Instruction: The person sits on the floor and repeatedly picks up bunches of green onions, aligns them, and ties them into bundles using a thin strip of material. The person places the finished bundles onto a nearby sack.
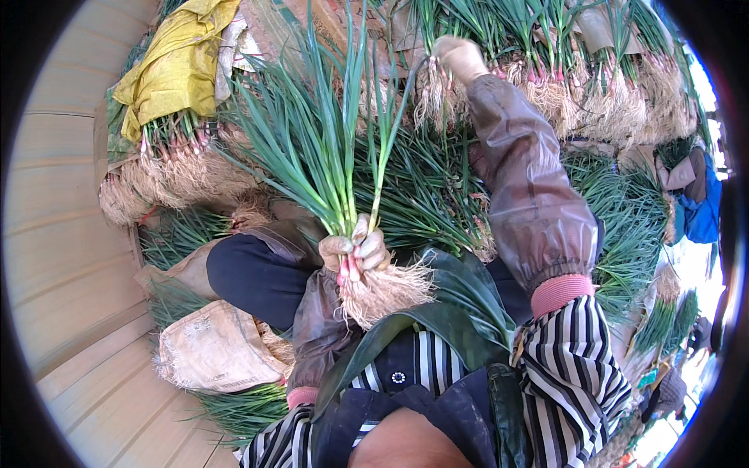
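My left hand (356,248), in a pale glove, is closed around a bunch of green garlic (327,146) in front of my chest. The long leaves fan upward, while pink stem bases and a tangle of pale roots (374,292) stick out below the fist. Stretched far forward, my right hand (459,55), also gloved, is at the stacked green garlic (433,88) at the top. Its fingers are partly hidden and blurred, so whether they hold a stalk is unclear. Brown plastic sleeve covers (521,169) wrap both forearms.
Loose green garlic (421,193) lies ahead of my knees. More stacks with hanging roots (614,105) line the far right. A yellow woven sack (181,64) covers bundles at upper left. A pale sack (222,345) sits beside my left leg, near a panelled wall (70,234).
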The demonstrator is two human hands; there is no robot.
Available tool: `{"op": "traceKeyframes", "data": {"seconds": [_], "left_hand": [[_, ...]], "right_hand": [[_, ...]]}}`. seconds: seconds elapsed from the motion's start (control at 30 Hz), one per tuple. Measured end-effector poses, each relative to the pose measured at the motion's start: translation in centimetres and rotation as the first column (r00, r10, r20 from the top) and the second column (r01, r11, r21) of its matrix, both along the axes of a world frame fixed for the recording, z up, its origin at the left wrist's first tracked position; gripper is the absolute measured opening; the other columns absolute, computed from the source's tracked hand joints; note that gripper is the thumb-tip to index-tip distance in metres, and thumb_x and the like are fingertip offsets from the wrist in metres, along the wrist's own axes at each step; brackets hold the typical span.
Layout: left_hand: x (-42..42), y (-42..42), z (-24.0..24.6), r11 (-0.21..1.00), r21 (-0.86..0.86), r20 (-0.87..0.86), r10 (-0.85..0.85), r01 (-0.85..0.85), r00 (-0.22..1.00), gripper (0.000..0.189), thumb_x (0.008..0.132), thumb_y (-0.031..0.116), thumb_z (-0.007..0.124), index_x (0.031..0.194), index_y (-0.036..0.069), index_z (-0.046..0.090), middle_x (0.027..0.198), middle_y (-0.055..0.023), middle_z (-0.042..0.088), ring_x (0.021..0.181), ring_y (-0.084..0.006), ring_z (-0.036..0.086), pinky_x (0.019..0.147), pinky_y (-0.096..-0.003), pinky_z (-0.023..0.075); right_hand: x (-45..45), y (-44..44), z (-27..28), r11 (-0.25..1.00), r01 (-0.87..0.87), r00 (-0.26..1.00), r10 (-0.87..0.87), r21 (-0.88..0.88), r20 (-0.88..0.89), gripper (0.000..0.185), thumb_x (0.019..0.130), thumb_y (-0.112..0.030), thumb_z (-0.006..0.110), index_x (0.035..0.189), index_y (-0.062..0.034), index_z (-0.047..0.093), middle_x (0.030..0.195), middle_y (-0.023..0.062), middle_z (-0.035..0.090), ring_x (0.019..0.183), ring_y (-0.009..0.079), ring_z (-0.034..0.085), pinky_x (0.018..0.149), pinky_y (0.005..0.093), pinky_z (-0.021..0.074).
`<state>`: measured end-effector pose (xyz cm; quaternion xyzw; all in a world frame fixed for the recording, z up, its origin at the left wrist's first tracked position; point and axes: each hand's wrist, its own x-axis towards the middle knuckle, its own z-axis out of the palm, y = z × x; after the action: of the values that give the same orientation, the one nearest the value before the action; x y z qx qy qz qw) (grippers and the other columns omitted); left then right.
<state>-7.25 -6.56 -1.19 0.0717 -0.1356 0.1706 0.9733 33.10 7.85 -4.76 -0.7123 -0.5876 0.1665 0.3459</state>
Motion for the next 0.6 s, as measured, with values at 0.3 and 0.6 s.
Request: {"op": "traceKeyframes", "data": {"seconds": [0.3, 0.6], "left_hand": [[0.3, 6.0, 5.1, 0.839, 0.537, 0.530, -0.258, -0.084, 0.808, 0.017, 0.084, 0.015, 0.057, 0.095, 0.006, 0.049, 0.082, -0.0061, 0.062, 0.074, -0.0219, 0.065, 0.059, -0.0370, 0.0514], [1.7, 4.3, 2.7, 0.938, 0.154, -0.698, 0.325, -0.310, 0.638, 0.048, 0.073, 0.008, 0.058, 0.117, -0.006, 0.044, 0.102, -0.0209, 0.060, 0.061, -0.0207, 0.061, 0.055, -0.0301, 0.0544]], "right_hand": [[-5.0, -15.0, 13.2, 0.936, -0.327, 0.610, 0.315, 0.130, -0.727, 0.037, 0.092, -0.024, 0.049, 0.123, -0.0037, 0.050, 0.071, -0.0028, 0.057, 0.051, 0.0013, 0.042, 0.042, 0.0146, 0.0325], [-11.0, -22.9, -4.9, 0.845, 0.131, 0.918, 0.095, -0.519, 0.386, 0.028, 0.080, -0.029, 0.058, 0.100, -0.0113, 0.064, 0.082, 0.0126, 0.064, 0.079, 0.0270, 0.063, 0.077, 0.0384, 0.0500]]}}
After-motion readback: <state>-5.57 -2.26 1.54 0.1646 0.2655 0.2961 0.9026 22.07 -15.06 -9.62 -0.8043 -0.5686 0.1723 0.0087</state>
